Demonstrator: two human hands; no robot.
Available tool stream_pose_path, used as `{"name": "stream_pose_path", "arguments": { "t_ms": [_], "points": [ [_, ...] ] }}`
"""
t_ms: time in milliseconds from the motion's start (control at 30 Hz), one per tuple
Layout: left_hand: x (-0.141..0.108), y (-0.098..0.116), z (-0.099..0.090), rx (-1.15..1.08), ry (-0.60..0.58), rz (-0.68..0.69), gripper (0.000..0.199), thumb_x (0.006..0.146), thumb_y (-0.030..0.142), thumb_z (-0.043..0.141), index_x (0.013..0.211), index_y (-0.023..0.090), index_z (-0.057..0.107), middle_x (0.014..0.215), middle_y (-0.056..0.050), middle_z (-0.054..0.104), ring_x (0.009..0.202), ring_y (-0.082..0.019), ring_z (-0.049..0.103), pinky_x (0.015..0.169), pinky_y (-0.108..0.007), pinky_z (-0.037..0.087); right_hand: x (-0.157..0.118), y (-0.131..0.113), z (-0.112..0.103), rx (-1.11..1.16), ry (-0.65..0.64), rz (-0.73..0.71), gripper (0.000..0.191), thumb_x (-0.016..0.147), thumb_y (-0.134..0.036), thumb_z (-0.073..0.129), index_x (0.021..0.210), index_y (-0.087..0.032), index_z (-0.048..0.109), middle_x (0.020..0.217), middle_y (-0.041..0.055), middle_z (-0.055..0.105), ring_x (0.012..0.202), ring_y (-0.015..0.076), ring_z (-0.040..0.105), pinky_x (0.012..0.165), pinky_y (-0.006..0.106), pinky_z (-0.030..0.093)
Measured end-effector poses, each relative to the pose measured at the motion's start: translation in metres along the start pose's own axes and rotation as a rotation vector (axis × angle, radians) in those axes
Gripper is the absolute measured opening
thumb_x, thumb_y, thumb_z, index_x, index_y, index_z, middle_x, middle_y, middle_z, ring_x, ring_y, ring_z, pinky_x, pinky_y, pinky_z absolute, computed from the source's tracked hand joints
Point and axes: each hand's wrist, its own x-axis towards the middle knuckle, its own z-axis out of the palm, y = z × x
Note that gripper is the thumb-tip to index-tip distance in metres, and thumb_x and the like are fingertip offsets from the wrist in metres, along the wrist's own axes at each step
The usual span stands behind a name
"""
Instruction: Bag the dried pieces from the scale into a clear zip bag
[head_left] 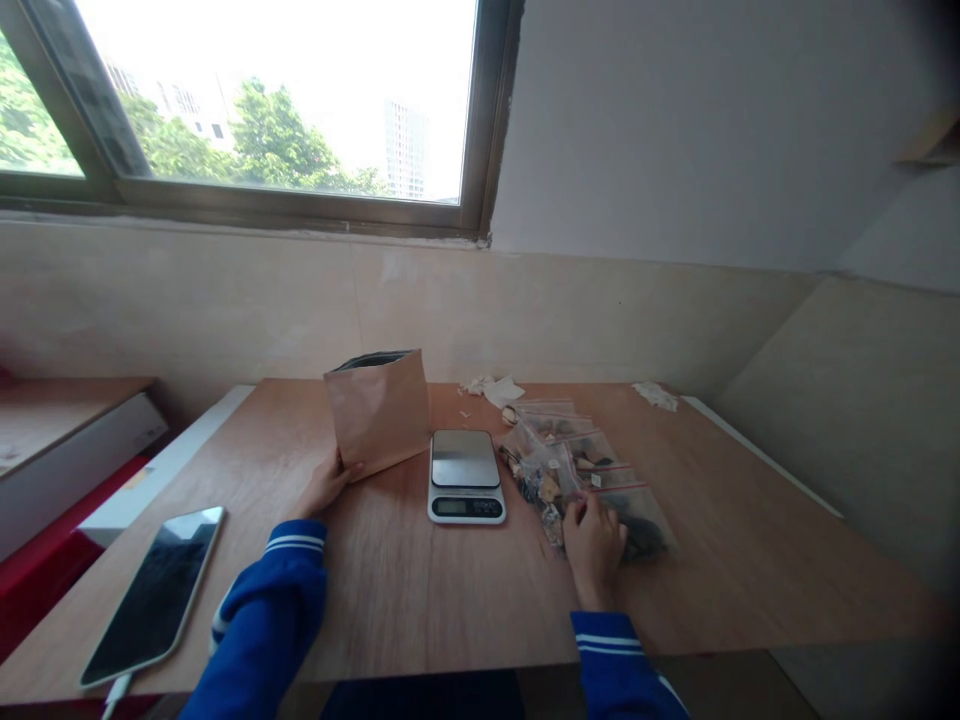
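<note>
A brown paper pouch (381, 412) stands upright with its top open, left of a white digital scale (466, 478). My left hand (330, 482) is at the pouch's lower left corner, its fingers closed on the edge. Nothing rests on the scale's metal plate. To the right of the scale lie several clear zip bags (551, 470) with small pieces inside, overlapping each other. My right hand (595, 535) is over the front bags, fingers curled and pinched on the plastic of one of them. A dark-filled bag (645, 525) lies just beside that hand.
A phone or tablet (157, 595) with a white cable lies at the table's front left. Crumpled white scraps (504, 391) sit behind the scale, and another scrap (655, 396) at the back right. A wall and window are behind the wooden table (390, 600).
</note>
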Motion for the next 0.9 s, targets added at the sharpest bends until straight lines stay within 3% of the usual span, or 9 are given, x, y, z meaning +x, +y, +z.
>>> {"name": "stream_pose_path", "arguments": {
  "t_ms": [133,367,600,900],
  "points": [
    [-0.003,-0.005,-0.003,0.032,-0.060,0.013,0.064,0.072,0.047,0.066,0.125,0.016,0.049,0.127,-0.013,0.062,0.123,-0.029,0.055,0.104,-0.042,0.041,0.000,0.000,0.000,0.005,-0.026,0.005,0.033,0.090,-0.021,0.037,0.098,-0.013,0.068,0.085,0.0147,0.070,0.084,0.0285,0.057,0.073,0.036,0.029],
    [-0.012,-0.024,0.000,0.194,0.033,0.026,0.065,0.080,0.043,0.058,0.133,0.015,0.033,0.128,-0.015,0.060,0.117,-0.029,0.059,0.100,-0.044,0.046,0.000,-0.001,-0.001,0.004,-0.024,0.013,0.034,0.090,-0.020,0.037,0.098,-0.012,0.068,0.082,0.0152,0.070,0.082,0.0284,0.057,0.072,0.036,0.029],
    [-0.019,-0.013,0.003,0.335,0.036,0.037,0.060,0.085,0.045,0.050,0.134,0.012,0.036,0.130,-0.020,0.059,0.124,-0.032,0.055,0.101,-0.046,0.044,0.000,-0.002,-0.002,-0.010,-0.004,0.008,0.033,0.089,-0.020,0.038,0.097,-0.013,0.069,0.082,0.0145,0.071,0.082,0.0282,0.058,0.072,0.036,0.029],
    [-0.046,-0.030,0.012,0.401,0.229,0.064,0.061,0.085,0.045,0.047,0.133,0.010,0.036,0.135,-0.024,0.051,0.127,-0.034,0.052,0.104,-0.050,0.042,-0.002,0.005,0.007,0.016,0.037,0.015,0.031,0.087,-0.022,0.041,0.093,-0.014,0.069,0.079,0.0130,0.070,0.079,0.0263,0.056,0.070,0.034,0.027]
  ]
}}
